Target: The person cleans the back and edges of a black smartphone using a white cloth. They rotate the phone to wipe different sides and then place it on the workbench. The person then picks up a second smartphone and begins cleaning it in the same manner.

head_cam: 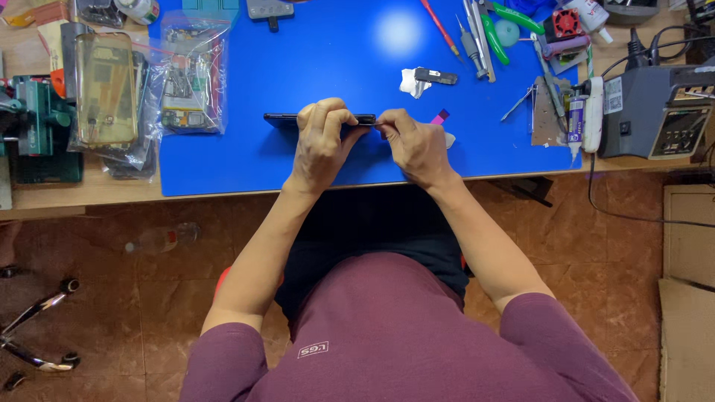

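Note:
A dark smartphone (281, 119) is held on edge above the blue work mat (335, 67), seen as a thin black bar. My left hand (322, 140) wraps over its middle, fingers curled around it. At the phone's right end my right hand (415, 145) pinches it with the fingertips. A small pink tab (440, 116) peeks out just behind my right hand. A small black part on a white scrap (424, 78) lies on the mat beyond the hands.
Plastic bags with a yellowish phone case (106, 88) and parts (191, 82) lie at the left. Tweezers, screwdrivers and green-handled pliers (493, 33) sit top right, a glue tube (574, 119) and grey station (655, 112) at the right. A bottle (160, 238) lies on the floor.

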